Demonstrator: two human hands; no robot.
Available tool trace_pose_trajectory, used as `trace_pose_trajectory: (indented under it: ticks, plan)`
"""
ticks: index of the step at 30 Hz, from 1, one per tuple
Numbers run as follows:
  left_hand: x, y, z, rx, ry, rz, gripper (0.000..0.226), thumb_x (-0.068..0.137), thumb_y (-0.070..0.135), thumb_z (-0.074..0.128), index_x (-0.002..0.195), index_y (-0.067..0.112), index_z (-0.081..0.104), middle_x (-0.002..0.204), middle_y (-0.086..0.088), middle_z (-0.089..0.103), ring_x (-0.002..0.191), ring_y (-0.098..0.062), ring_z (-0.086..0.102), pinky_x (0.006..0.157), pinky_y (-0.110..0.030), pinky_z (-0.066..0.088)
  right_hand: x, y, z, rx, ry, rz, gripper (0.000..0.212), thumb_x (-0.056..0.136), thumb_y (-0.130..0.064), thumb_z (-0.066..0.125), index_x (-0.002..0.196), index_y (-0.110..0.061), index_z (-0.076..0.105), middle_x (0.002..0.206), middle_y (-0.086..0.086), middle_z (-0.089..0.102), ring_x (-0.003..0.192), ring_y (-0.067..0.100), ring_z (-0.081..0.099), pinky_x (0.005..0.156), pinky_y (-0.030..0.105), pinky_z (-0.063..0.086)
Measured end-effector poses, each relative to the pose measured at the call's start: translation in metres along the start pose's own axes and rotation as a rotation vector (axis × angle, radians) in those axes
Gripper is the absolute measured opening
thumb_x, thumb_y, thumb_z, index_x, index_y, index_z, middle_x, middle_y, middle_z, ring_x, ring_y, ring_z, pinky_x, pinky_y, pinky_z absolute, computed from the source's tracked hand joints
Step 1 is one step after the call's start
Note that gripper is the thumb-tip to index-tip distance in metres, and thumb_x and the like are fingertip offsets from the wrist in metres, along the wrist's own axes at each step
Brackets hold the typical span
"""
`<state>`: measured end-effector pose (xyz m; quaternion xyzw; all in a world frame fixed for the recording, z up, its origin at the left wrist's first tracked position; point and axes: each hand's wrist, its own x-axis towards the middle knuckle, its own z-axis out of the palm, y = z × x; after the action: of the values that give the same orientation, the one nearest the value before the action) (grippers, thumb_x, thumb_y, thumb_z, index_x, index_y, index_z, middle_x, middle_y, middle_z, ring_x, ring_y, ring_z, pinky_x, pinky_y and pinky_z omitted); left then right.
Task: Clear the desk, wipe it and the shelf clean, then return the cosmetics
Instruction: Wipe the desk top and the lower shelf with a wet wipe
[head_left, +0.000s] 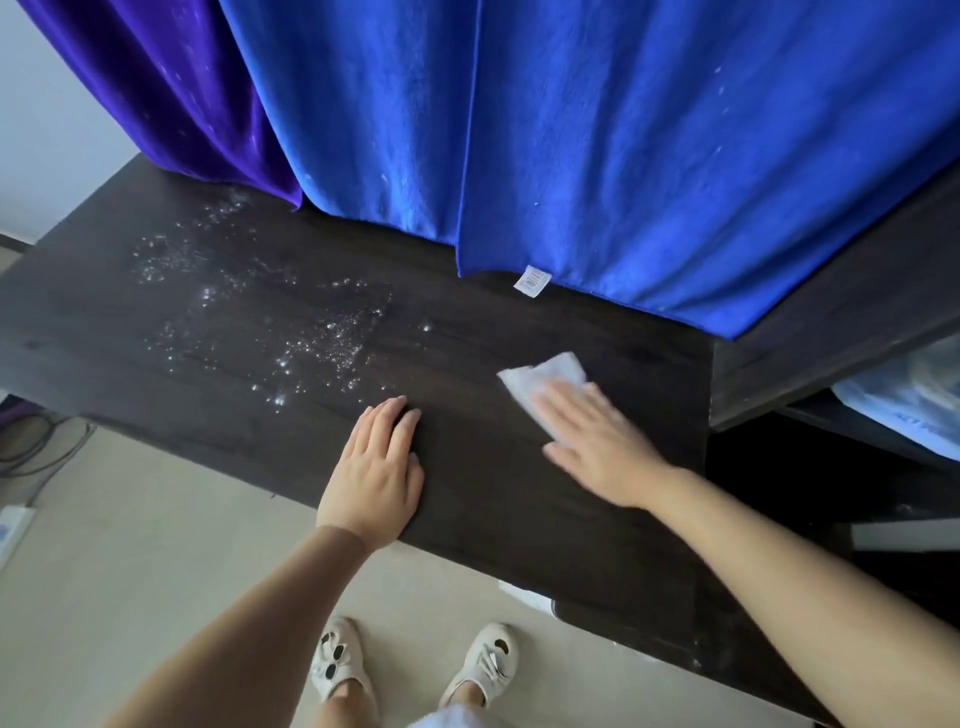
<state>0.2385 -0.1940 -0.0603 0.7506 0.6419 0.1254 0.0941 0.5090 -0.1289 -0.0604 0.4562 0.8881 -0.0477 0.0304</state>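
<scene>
The dark wood-grain surface (234, 415) carries no cosmetics. The right hand (597, 441) lies flat, palm down, near the right end of the surface, with its fingers together and extended, pressing a white wipe (540, 376) against the wood. The far part of the wipe sticks out beyond the fingertips; the rest is hidden beneath the hand. The left hand (376, 467) rests flat and empty at the near edge of the surface, fingers loosely together, the heel of the palm on the edge itself and the fingertips pointing toward the far edge.

A scatter of bright droplets (291, 343) covers the left half of the surface, spreading from the far left corner toward the middle and stopping short of the left hand.

A blue towel (623, 156) hangs along the far edge, its white tag (532, 281) just above the wood. A purple cloth (182, 93) hangs beside it at the far left.

Right of the surface, a dark shelf unit (831, 322) holds a clear plastic bag (904, 405) in its open compartment; its contents cannot be made out.
</scene>
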Motion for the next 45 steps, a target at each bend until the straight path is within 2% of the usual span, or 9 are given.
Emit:
trace_pose_trajectory:
  ticks: [6, 11, 14, 22, 29, 34, 37, 41, 45]
  plan:
    - [0.002, -0.003, 0.001, -0.018, -0.027, 0.043, 0.045, 0.088, 0.022, 0.032, 0.124, 0.0, 0.049, 0.131, -0.018, 0.05, 0.121, -0.035, 0.048, 0.108, -0.041, 0.022, -0.001, 0.005, 0.011, 0.157, 0.123, 0.976, 0.069, 0.094, -0.048, 0.013, 0.144, 0.001, 0.017, 0.154, 0.024, 0.012, 0.144, 0.033, 0.009, 0.116, 0.052, 0.008]
    - [0.001, -0.012, -0.01, -0.331, 0.055, 0.046, 0.044, 0.09, 0.023, 0.034, 0.129, 0.003, 0.041, 0.134, -0.017, 0.047, 0.127, -0.024, 0.034, 0.11, -0.038, 0.018, 0.05, -0.135, 0.01, 0.19, 0.042, 0.41, 0.072, 0.084, -0.049, -0.005, 0.147, -0.015, 0.001, 0.152, 0.001, -0.013, 0.143, 0.018, -0.012, 0.117, 0.038, -0.008]
    - [-0.006, -0.056, -0.027, -0.352, 0.05, 0.103, 0.043, 0.09, 0.022, 0.035, 0.13, 0.005, 0.038, 0.135, -0.015, 0.046, 0.127, -0.021, 0.032, 0.109, -0.038, 0.019, 0.035, -0.157, 0.014, 0.141, 0.004, 0.096, 0.059, 0.094, -0.044, 0.013, 0.147, -0.018, 0.017, 0.155, -0.001, 0.009, 0.144, 0.014, 0.002, 0.116, 0.036, 0.0]
    - [0.018, -0.213, -0.073, 0.044, -0.027, 0.155, 0.05, 0.091, 0.03, 0.029, 0.126, -0.001, 0.046, 0.131, -0.022, 0.05, 0.123, -0.037, 0.044, 0.11, -0.039, 0.016, -0.015, -0.149, 0.013, 0.217, 0.104, 1.358, 0.063, 0.097, -0.038, 0.024, 0.143, 0.005, 0.016, 0.153, 0.027, 0.011, 0.143, 0.036, 0.008, 0.115, 0.051, 0.006]
    - [0.021, -0.229, -0.072, -0.022, 0.028, 0.124, 0.05, 0.09, 0.028, 0.027, 0.126, -0.003, 0.045, 0.131, -0.021, 0.049, 0.125, -0.035, 0.041, 0.112, -0.043, 0.02, 0.137, -0.327, 0.022, 0.131, 0.211, 0.687, 0.068, 0.094, -0.048, 0.02, 0.134, 0.003, 0.04, 0.143, 0.026, 0.038, 0.135, 0.038, 0.034, 0.112, 0.05, 0.024]
    - [0.021, -0.232, -0.071, -0.056, 0.042, 0.134, 0.048, 0.09, 0.025, 0.028, 0.124, -0.003, 0.046, 0.128, -0.022, 0.051, 0.122, -0.036, 0.044, 0.111, -0.039, 0.017, 0.117, -0.305, 0.019, 0.031, 0.068, 0.202, 0.062, 0.097, -0.047, 0.011, 0.14, -0.006, 0.03, 0.148, 0.014, 0.034, 0.138, 0.027, 0.03, 0.111, 0.041, 0.018]
    - [0.021, -0.231, -0.072, -0.051, 0.035, 0.144, 0.048, 0.09, 0.026, 0.027, 0.124, -0.002, 0.046, 0.128, -0.02, 0.051, 0.122, -0.035, 0.044, 0.112, -0.039, 0.018, 0.064, -0.23, 0.025, 0.025, 0.113, 0.613, 0.062, 0.096, -0.046, 0.01, 0.137, -0.003, 0.029, 0.14, 0.021, 0.045, 0.128, 0.038, 0.043, 0.105, 0.047, 0.025]
    - [0.02, -0.231, -0.072, -0.036, 0.026, 0.149, 0.048, 0.091, 0.027, 0.026, 0.127, 0.0, 0.045, 0.13, -0.017, 0.05, 0.125, -0.032, 0.041, 0.113, -0.04, 0.018, 0.038, -0.177, 0.005, 0.267, 0.135, 1.424, 0.065, 0.097, -0.042, 0.018, 0.144, 0.003, 0.012, 0.154, 0.024, 0.008, 0.143, 0.035, 0.007, 0.115, 0.05, 0.008]
    - [0.021, -0.231, -0.072, -0.054, 0.039, 0.143, 0.048, 0.092, 0.027, 0.026, 0.127, 0.0, 0.043, 0.131, -0.018, 0.049, 0.125, -0.032, 0.041, 0.114, -0.041, 0.019, 0.137, -0.232, 0.003, 0.273, 0.149, 1.152, 0.067, 0.097, -0.042, 0.025, 0.145, 0.001, 0.007, 0.155, 0.021, 0.0, 0.144, 0.031, -0.001, 0.118, 0.045, -0.004]
